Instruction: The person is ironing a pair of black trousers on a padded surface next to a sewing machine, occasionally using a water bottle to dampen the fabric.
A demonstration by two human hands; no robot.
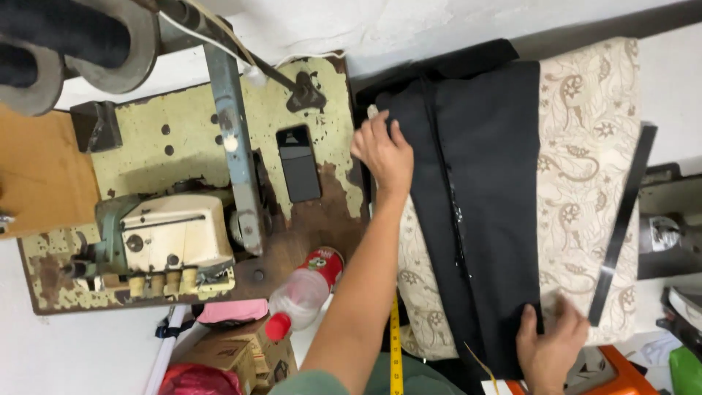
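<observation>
worn, paint-flaked sewing table (322, 95) fills the left of the head view, set against a white wall, with a cream overlock sewing machine (172, 241) on it and a dark phone (298, 162) lying flat near the middle. beside the table, a padded board covered in cream paisley cloth (585, 146) carries a length of black fabric (486, 205) spread across it, a seam line running along its length. the left hand (384, 153) rests flat on the far edge of the black fabric, fingers extended and slightly spread, pressing rather than gripping. the right hand (548, 347) lies on the near edge of the same fabric, fingers open and blurred, palm down on the cloth. a long black ruler (621, 227) sits on the paisley cover just beside the fabric, apart from both hands. a yellow measuring tape (395, 351) hangs by the left forearm. a clear plastic bottle with a red cap (303, 292) lies at the table's near edge, above a cardboard box (241, 355).
</observation>
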